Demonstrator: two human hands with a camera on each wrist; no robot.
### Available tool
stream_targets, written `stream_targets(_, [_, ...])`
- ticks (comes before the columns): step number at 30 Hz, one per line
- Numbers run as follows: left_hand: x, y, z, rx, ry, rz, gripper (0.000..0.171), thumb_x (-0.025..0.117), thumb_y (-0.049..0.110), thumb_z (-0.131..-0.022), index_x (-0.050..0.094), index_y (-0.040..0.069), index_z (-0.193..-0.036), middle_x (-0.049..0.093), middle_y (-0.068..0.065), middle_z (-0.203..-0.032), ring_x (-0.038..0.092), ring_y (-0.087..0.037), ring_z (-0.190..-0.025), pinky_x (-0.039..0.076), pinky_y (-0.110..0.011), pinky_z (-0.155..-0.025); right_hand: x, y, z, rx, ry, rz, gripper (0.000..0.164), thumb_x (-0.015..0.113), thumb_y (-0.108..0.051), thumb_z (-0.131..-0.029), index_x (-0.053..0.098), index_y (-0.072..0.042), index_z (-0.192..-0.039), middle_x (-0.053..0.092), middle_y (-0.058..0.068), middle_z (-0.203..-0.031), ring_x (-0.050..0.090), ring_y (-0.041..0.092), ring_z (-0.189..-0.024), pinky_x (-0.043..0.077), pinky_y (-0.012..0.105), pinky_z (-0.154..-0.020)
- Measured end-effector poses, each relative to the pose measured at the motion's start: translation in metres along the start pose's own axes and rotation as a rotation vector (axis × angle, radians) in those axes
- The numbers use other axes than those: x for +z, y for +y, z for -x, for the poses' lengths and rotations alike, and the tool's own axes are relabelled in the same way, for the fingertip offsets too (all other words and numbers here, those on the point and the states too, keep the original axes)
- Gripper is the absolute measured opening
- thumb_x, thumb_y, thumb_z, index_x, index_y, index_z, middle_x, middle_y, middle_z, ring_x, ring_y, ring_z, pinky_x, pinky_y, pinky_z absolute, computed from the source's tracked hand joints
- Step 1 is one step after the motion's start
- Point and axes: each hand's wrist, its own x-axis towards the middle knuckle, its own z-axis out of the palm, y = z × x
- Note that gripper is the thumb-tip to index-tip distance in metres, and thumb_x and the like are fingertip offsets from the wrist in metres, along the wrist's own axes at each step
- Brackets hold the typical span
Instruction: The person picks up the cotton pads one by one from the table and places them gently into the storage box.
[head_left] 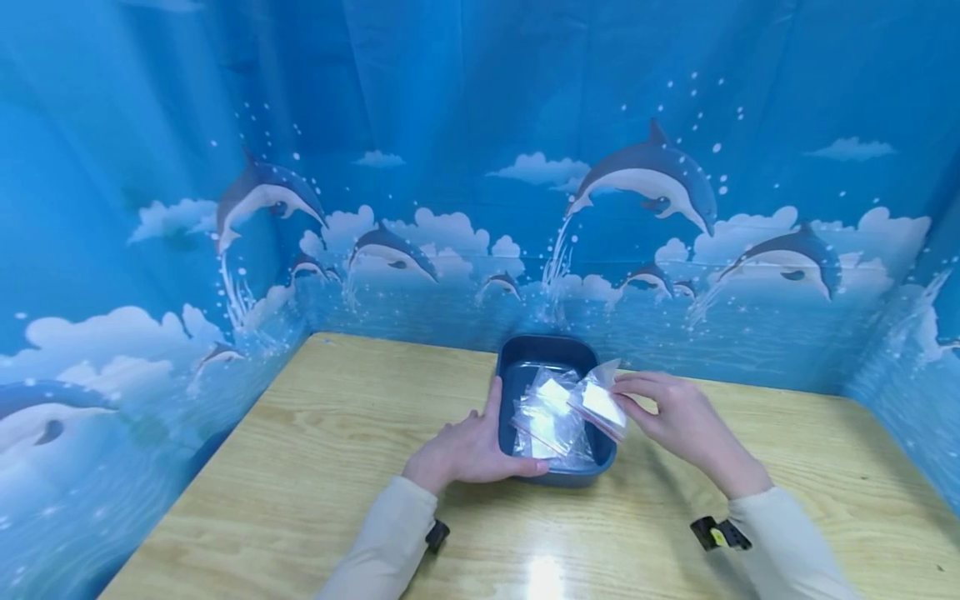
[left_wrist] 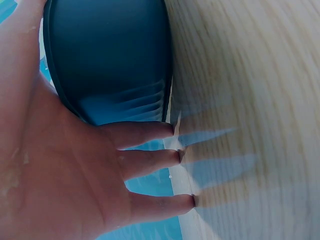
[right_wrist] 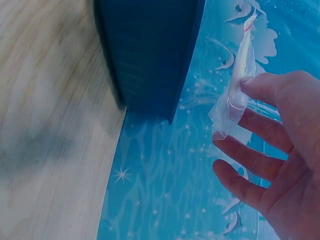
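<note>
A dark blue plastic bin point(head_left: 517, 354) stands on the table, with several clear zip bags point(head_left: 551, 417) lying in it. My left hand point(head_left: 480, 446) rests against its near left corner, thumb along the near side and a finger up the left side. From the left wrist, the left hand point(left_wrist: 75, 165) shows straight, spread fingers beside the bin's wall point(left_wrist: 110, 55). Over the bin's right rim, my right hand point(head_left: 667, 408) pinches a clear zip bag point(head_left: 600, 400) with a reddish seal line. In the right wrist view this zip bag point(right_wrist: 240, 85) hangs between thumb and fingers.
The wooden table point(head_left: 360, 400) spreads out on both sides of the bin. Right behind the bin hangs a blue curtain point(head_left: 450, 167) printed with dolphins, which also runs along the left and right sides. Black bands point(head_left: 720, 533) sit at the wrists.
</note>
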Motion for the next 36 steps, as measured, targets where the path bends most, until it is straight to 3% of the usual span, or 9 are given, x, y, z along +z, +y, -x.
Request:
stream_targets(13, [0.0,0.001,0.0,-0.012,-0.012,0.005,0.138,0.064,0.088,-0.072,-0.016,0.025,-0.164,0.041,-0.03,-0.158,0.052,-0.047,-0.138,0.046,-0.061,-0.111,0.02,-0.01,-0.017,-0.049,-0.086,-0.048,0.019,0.081,-0.007,-0.086,0.081,-0.009,-0.104,0.079,0.008,-0.107,0.076,0.028,-0.101,0.062,0.046,-0.086])
stream_targets(25, [0.0,0.001,0.0,-0.02,-0.019,0.008,0.138,0.064,0.088,-0.072,-0.017,0.025,-0.164,0.041,-0.029,-0.159,0.052,-0.046,-0.138,0.043,-0.063,-0.112,0.043,-0.014,-0.033,-0.083,-0.198,0.017,0.013,0.079,-0.011,-0.089,0.081,-0.011,-0.102,0.079,0.007,-0.105,0.076,0.024,-0.097,0.063,0.042,-0.085])
stream_targets(30, [-0.001,0.001,0.001,-0.025,-0.026,0.008,0.137,0.063,0.089,-0.072,-0.017,0.025,-0.164,0.039,-0.028,-0.16,0.049,-0.046,-0.141,0.04,-0.064,-0.115,0.053,-0.017,-0.039,-0.074,-0.276,0.088,0.012,0.078,-0.015,-0.09,0.081,-0.014,-0.102,0.079,0.005,-0.102,0.075,0.023,-0.093,0.061,0.049,-0.084])
stream_targets(36, [0.0,0.002,0.0,-0.029,-0.019,0.012,0.137,0.063,0.089,-0.072,-0.017,0.026,-0.164,0.038,-0.029,-0.16,0.048,-0.047,-0.142,0.038,-0.066,-0.116,0.057,-0.025,-0.046,0.029,-0.441,0.138,0.029,0.077,-0.023,-0.092,0.077,-0.017,-0.121,0.076,0.008,-0.122,0.074,0.027,-0.105,0.053,0.065,-0.095])
